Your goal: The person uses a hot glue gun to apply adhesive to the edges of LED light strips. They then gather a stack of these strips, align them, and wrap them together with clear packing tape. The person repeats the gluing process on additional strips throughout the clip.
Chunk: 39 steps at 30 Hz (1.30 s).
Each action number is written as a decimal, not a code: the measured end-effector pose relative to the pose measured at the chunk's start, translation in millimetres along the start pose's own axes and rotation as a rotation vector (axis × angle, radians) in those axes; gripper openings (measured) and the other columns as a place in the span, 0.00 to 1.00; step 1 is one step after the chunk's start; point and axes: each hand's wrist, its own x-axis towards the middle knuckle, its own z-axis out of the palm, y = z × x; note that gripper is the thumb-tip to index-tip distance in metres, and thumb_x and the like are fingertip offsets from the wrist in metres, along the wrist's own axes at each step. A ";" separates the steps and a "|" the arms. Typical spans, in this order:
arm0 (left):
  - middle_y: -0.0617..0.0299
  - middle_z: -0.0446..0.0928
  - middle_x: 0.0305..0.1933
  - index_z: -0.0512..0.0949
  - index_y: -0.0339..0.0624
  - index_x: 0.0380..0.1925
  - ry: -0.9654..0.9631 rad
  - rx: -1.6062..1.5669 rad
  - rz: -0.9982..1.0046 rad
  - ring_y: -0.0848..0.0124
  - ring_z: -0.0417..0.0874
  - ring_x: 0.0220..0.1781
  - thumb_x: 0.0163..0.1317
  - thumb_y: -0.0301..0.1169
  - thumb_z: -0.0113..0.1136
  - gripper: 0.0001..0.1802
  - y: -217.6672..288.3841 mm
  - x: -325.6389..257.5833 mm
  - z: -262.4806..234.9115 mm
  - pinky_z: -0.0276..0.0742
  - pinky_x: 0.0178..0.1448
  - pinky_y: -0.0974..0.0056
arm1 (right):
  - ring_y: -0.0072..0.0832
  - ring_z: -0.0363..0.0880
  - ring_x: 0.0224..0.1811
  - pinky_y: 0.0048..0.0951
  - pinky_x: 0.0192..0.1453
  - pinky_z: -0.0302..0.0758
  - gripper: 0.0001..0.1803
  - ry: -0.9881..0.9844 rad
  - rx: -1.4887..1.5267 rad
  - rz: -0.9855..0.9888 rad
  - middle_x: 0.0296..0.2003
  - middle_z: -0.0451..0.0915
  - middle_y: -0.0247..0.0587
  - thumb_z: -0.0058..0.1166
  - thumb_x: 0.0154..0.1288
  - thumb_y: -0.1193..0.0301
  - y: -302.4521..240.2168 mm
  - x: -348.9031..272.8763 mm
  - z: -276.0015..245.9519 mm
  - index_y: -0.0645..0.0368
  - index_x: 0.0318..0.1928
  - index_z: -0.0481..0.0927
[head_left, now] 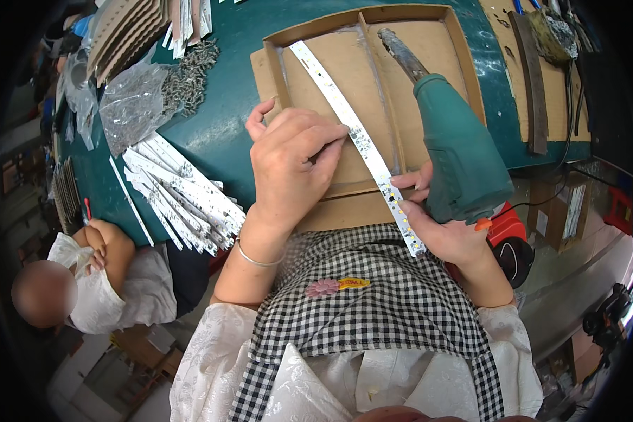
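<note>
A long white LED strip lies slantwise across a shallow cardboard tray, running from the tray's upper left down past its front edge. My left hand presses on the strip's middle with its fingertips. My right hand grips the handle of a green glue gun, whose nozzle points to the upper left inside the tray, and its fingers also touch the strip's lower end.
A pile of white LED strips lies on the green table at the left, with clear plastic bags and small metal parts behind. Cardboard stacks stand far left. Another person sits at lower left. Tools lie right.
</note>
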 end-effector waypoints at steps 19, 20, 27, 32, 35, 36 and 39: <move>0.70 0.81 0.27 0.84 0.49 0.30 -0.038 -0.025 -0.023 0.72 0.82 0.34 0.47 0.22 0.72 0.10 2.7 0.0 -1.9 0.59 0.65 0.50 | 0.31 0.84 0.49 0.28 0.48 0.83 0.19 0.090 0.129 0.022 0.41 0.77 0.40 0.57 0.57 0.91 -0.4 -3.1 7.2 0.64 0.47 0.69; 0.69 0.81 0.27 0.84 0.48 0.30 -0.031 -0.033 -0.033 0.72 0.82 0.34 0.47 0.23 0.73 0.10 2.8 -0.6 -2.0 0.59 0.65 0.50 | 0.32 0.84 0.49 0.28 0.48 0.83 0.19 0.122 0.172 0.030 0.41 0.77 0.40 0.57 0.57 0.91 -2.3 -3.4 9.3 0.64 0.47 0.69; 0.69 0.81 0.25 0.84 0.48 0.26 0.009 -0.040 -0.054 0.72 0.82 0.34 0.45 0.25 0.75 0.09 0.4 -5.1 0.2 0.59 0.65 0.51 | 0.28 0.86 0.43 0.28 0.49 0.82 0.21 0.128 0.103 -0.011 0.39 0.87 0.46 0.62 0.54 0.86 7.3 -2.9 5.7 0.68 0.50 0.77; 0.70 0.80 0.25 0.84 0.49 0.25 0.005 -0.001 -0.032 0.72 0.81 0.33 0.45 0.26 0.75 0.08 -0.1 -5.7 -0.5 0.60 0.64 0.50 | 0.26 0.86 0.42 0.26 0.47 0.83 0.20 0.166 0.165 0.020 0.41 0.86 0.46 0.61 0.55 0.87 2.5 -3.4 9.8 0.69 0.49 0.78; 0.70 0.81 0.25 0.84 0.49 0.25 -0.013 0.032 0.004 0.72 0.82 0.33 0.45 0.26 0.75 0.08 -1.8 -5.6 -0.6 0.60 0.63 0.50 | 0.31 0.84 0.49 0.28 0.49 0.83 0.22 0.089 0.133 0.052 0.43 0.76 0.40 0.57 0.56 0.90 -2.7 -4.4 7.3 0.65 0.51 0.71; 0.69 0.81 0.26 0.84 0.48 0.25 -0.030 0.049 0.016 0.72 0.82 0.34 0.45 0.26 0.75 0.08 -1.3 -4.7 -1.7 0.61 0.63 0.52 | 0.34 0.84 0.52 0.29 0.50 0.83 0.23 0.050 0.111 0.064 0.44 0.71 0.37 0.55 0.57 0.91 -3.5 -4.9 6.4 0.63 0.52 0.68; 0.68 0.82 0.26 0.85 0.48 0.25 -0.062 0.091 0.043 0.72 0.82 0.33 0.45 0.27 0.76 0.08 0.6 -2.6 -4.1 0.60 0.63 0.53 | 0.34 0.83 0.52 0.30 0.51 0.82 0.24 0.050 0.102 0.045 0.45 0.71 0.37 0.55 0.57 0.91 -1.6 -6.3 7.3 0.63 0.52 0.68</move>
